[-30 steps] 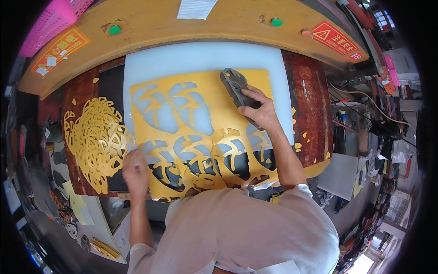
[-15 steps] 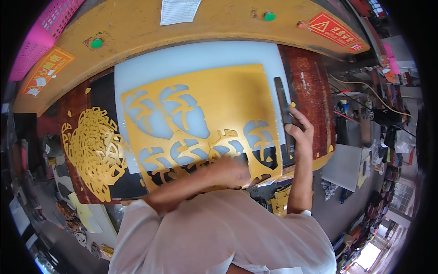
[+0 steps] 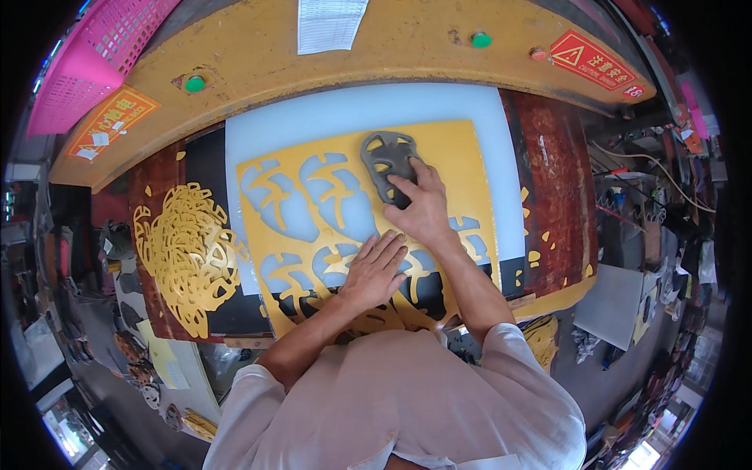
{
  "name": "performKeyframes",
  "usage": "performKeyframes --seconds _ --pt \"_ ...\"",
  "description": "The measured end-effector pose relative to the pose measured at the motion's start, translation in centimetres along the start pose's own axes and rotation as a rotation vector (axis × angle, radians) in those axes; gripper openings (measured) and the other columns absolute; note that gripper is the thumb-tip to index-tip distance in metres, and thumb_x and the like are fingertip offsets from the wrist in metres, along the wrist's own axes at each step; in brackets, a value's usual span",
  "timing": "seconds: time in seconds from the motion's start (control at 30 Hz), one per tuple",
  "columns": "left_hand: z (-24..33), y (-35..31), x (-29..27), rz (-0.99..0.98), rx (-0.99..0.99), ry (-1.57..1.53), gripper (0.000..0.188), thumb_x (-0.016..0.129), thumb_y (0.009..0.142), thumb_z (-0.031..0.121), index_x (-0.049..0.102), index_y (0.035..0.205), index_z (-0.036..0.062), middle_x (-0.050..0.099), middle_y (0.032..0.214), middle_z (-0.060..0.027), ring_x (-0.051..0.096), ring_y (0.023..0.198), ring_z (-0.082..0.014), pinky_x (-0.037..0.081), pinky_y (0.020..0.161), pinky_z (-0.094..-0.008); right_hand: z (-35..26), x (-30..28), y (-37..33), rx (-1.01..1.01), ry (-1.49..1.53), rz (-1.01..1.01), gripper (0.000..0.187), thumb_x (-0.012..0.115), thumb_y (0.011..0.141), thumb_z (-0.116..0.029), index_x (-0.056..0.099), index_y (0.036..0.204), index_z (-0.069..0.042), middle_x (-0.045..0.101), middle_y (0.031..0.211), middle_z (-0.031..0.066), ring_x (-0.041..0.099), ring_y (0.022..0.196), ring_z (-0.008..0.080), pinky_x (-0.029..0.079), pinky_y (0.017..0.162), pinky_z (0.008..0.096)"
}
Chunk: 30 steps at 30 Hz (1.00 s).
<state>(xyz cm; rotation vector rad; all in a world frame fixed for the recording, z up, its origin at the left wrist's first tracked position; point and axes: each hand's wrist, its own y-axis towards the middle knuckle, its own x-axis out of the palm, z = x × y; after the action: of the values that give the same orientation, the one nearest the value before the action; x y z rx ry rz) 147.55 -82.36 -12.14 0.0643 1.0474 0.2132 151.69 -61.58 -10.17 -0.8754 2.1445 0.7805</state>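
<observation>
We've got a holey yellow sheet up front, with a heap of yellow pieces off at its 9 o'clock. Our left hand lies flat on the sheet, fingers slightly spread; our right hand pinches the dark die near the sheet's 12 o'clock.

Hands on dark die, yellow sheet.
</observation>
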Motion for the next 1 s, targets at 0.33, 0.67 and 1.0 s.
performKeyframes --seconds 0.33,0.67,1.0 --pt "-0.2 0.3 0.5 0.126 0.026 -0.073 0.045 0.078 0.09 0.023 0.075 0.129 0.0008 0.065 0.15 -0.0155 0.055 0.148 -0.0333 0.037 0.127 -0.0503 2.2 0.3 -0.6 -0.084 0.206 0.024 0.062 0.087 0.078 -0.036 0.077 0.134 -0.012 0.053 0.154 0.0307 0.056 0.134 0.0498 0.048 0.115 0.0534" --pt "-0.3 0.4 1.2 0.212 0.008 -0.087 0.036 0.079 0.088 0.02 0.077 0.119 0.0016 0.07 0.143 -0.0144 0.06 0.142 -0.0338 0.042 0.124 -0.0499 6.4 -5.5 -4.6 0.619 0.791 0.106 0.04 0.079 0.1 -0.011 0.071 0.136 0.005 0.077 0.115 0.0098 0.072 0.103 0.012 0.057 0.094 0.0269" --pt "-0.2 0.5 1.2 0.228 0.0 -0.084 0.034 0.077 0.089 0.021 0.077 0.118 0.0022 0.07 0.144 -0.0133 0.06 0.142 -0.0321 0.04 0.125 -0.0496 3.5 -2.0 -1.7 0.35 0.711 -0.09 0.066 0.088 0.091 -0.015 0.061 0.15 0.0 0.062 0.145 0.0192 0.064 0.129 0.0255 0.052 0.108 0.0384"
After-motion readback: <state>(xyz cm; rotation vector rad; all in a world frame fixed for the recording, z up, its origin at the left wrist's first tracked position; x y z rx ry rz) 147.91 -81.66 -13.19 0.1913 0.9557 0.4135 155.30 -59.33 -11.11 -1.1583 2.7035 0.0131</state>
